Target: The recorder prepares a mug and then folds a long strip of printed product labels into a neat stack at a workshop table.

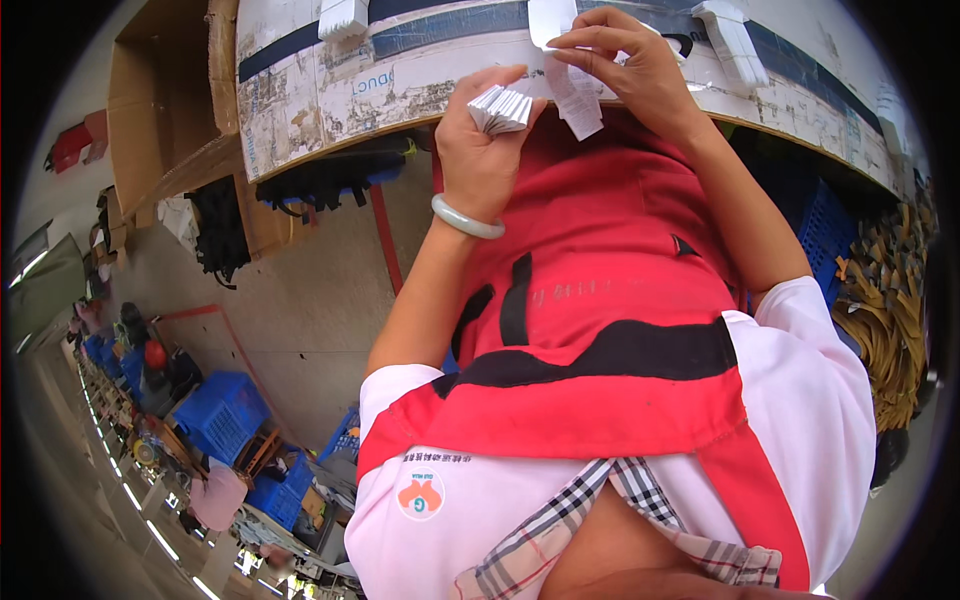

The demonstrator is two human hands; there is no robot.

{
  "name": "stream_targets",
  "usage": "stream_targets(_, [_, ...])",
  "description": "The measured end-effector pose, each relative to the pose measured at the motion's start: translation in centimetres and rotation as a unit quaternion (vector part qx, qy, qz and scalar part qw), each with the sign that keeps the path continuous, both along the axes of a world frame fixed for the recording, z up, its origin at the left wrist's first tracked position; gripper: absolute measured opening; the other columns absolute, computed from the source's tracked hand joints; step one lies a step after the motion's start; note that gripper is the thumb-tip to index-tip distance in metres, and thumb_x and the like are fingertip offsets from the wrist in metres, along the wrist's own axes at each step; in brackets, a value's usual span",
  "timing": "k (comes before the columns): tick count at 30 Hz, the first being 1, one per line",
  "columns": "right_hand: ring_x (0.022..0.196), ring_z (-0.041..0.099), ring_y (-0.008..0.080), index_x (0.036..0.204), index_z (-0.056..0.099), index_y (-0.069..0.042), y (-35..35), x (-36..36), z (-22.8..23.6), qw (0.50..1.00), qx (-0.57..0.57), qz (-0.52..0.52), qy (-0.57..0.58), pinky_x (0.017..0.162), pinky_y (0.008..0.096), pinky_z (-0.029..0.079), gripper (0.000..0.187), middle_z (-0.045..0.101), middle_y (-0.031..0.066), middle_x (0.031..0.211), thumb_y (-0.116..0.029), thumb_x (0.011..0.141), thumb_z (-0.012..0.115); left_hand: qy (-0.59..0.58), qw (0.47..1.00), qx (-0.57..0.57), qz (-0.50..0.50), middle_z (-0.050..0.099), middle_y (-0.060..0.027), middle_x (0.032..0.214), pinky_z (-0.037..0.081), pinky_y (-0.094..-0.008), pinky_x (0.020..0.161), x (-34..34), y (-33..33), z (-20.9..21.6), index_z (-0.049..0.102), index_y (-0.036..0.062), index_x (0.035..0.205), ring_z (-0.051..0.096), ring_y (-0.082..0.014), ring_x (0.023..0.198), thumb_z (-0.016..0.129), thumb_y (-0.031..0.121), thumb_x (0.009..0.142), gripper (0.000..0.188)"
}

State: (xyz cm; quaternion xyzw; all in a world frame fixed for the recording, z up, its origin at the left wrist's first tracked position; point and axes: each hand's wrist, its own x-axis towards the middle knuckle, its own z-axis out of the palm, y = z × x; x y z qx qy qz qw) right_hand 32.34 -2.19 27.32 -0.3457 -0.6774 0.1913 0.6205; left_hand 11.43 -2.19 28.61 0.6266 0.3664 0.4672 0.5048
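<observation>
A small stack of folded white labels (500,108) is gripped in my left hand (474,165), its fanned edges facing up, just in front of the table edge. My right hand (645,80) is closed in a pinch at a thin white label strip (575,98). That strip hangs over the table's front edge, with small print on its lower part. Its upper end reaches a white piece (550,20) lying on the tabletop. Both hands are close together, with the strip between them.
The worn, tape-covered table (330,112) carries more white stacks (343,18) at left and a white bundle (733,45) at right. An open cardboard box (165,100) stands at the left. Brown strips (890,330) hang at right. Blue crates (222,412) sit on the floor behind.
</observation>
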Motion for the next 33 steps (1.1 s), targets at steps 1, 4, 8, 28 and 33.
stream_targets(1, [0.078,0.062,0.0260,0.095,0.074,-0.008,-0.3,-0.6,0.9,1.000,-0.001,0.005,0.004,0.068,0.0343,0.051,0.014,0.061,0.0100,0.090,-0.015,0.083,0.074,0.004,1.000,-0.001,0.005,0.068,-0.0044,0.089,0.051,-0.0275,0.081,-0.3,0.5,-0.1,0.069,-0.0003,0.102,0.064,-0.0147,0.085,0.074,0.002,0.084,0.018])
stream_targets(4, [0.091,0.062,0.0120,0.111,0.070,-0.005,-2.1,-1.5,4.0,0.955,-0.276,0.025,-0.105,0.081,0.0249,0.051,0.022,0.066,0.0040,0.104,-0.014,0.091,0.068,0.011,0.996,0.077,-0.046,0.068,-0.0045,0.089,0.050,-0.0248,0.074,-1.0,1.5,0.3,0.070,0.0010,0.099,0.063,-0.0119,0.081,0.071,0.000,0.084,0.015])
stream_targets(8, [0.076,0.063,0.0151,0.106,0.072,-0.007,-3.0,-2.3,4.0,0.963,-0.262,-0.026,-0.057,0.070,0.0273,0.052,0.022,0.068,0.0063,0.090,-0.020,0.088,0.071,-0.013,0.999,-0.040,-0.033,0.067,0.0009,0.086,0.045,-0.0187,0.060,-0.9,0.8,-0.5,0.070,0.0000,0.102,0.058,-0.0048,0.072,0.074,0.001,0.085,0.017])
stream_targets(28, [0.079,0.061,0.0100,0.098,0.069,-0.002,-4.1,-2.9,4.6,0.943,-0.331,0.015,-0.043,0.076,0.0238,0.051,0.019,0.067,0.0023,0.087,-0.019,0.090,0.071,-0.056,0.992,-0.086,-0.071,0.062,0.0010,0.071,0.035,-0.0174,0.048,-1.7,-0.2,-0.7,0.070,0.0006,0.103,0.051,-0.0034,0.056,0.073,0.005,0.088,0.017])
stream_targets(33, [0.076,0.060,0.0083,0.096,0.069,0.000,-3.9,-1.1,5.5,0.875,-0.455,0.159,0.036,0.070,0.0224,0.048,0.017,0.065,0.0020,0.081,-0.016,0.091,0.069,-0.113,0.935,-0.300,-0.151,0.065,-0.0030,0.079,0.038,-0.0200,0.050,-1.9,0.1,0.6,0.069,-0.0002,0.101,0.054,-0.0059,0.060,0.069,0.019,0.092,0.021])
